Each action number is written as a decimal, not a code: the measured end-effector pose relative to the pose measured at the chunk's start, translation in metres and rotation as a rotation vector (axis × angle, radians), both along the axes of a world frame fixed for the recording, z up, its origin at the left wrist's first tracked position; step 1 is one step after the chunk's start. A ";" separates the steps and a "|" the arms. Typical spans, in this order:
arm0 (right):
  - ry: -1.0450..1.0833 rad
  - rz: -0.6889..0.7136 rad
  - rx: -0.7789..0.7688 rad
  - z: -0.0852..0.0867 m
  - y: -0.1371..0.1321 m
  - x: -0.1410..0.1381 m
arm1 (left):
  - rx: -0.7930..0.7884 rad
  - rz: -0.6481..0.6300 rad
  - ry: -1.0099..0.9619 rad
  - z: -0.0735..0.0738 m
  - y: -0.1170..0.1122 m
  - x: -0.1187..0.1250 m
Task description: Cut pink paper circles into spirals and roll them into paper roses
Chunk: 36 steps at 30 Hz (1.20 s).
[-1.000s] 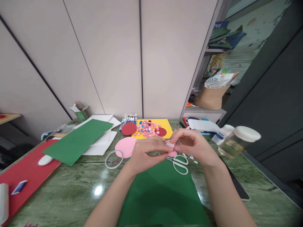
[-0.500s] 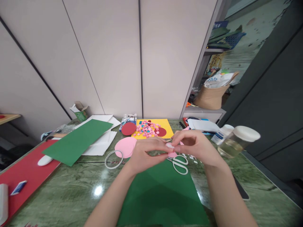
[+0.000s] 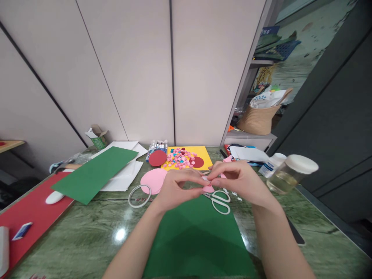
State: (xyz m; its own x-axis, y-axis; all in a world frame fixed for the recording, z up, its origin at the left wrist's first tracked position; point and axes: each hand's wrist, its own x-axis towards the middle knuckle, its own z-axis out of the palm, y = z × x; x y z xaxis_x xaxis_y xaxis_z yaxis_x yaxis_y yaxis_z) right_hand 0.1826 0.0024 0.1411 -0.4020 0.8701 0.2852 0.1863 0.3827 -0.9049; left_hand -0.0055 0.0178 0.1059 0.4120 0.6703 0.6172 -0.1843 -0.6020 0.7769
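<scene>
My left hand (image 3: 177,188) and my right hand (image 3: 240,182) meet above the green marble table (image 3: 87,236), fingertips pinched together on a small pink paper piece (image 3: 208,188). They hover over the far end of a green paper sheet (image 3: 197,240). White scissors (image 3: 219,201) lie just beneath the hands. Beyond them a yellow sheet (image 3: 203,153) carries a heap of small pink, blue and red paper bits (image 3: 178,158) and a dark red disc (image 3: 198,162).
A large pink disc (image 3: 152,180), a red disc (image 3: 157,158), a white ring (image 3: 140,195) and a marker pack (image 3: 157,146) lie to the left. Further left are green (image 3: 93,174), white and red (image 3: 26,213) sheets. A lidded jar (image 3: 290,174) and bottle (image 3: 271,164) stand right.
Both hands stay together on the small pink piece; the fingers have shifted slightly, working it between the fingertips. Nothing else on the table has moved.
</scene>
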 end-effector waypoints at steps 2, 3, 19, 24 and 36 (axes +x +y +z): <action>-0.038 -0.011 0.019 0.002 -0.001 0.000 | 0.010 0.005 0.004 0.000 0.000 0.000; -0.062 -0.015 0.034 0.003 -0.002 -0.001 | 0.016 0.011 0.009 -0.001 0.001 0.000; -0.439 -0.064 0.117 0.011 -0.016 -0.003 | 0.252 0.032 0.209 0.003 -0.001 -0.004; -0.440 -0.067 0.085 0.008 -0.017 -0.004 | 0.220 0.020 0.245 0.004 -0.001 -0.004; -0.175 -0.065 0.073 0.008 -0.008 0.002 | 0.114 0.012 0.133 0.001 0.001 -0.005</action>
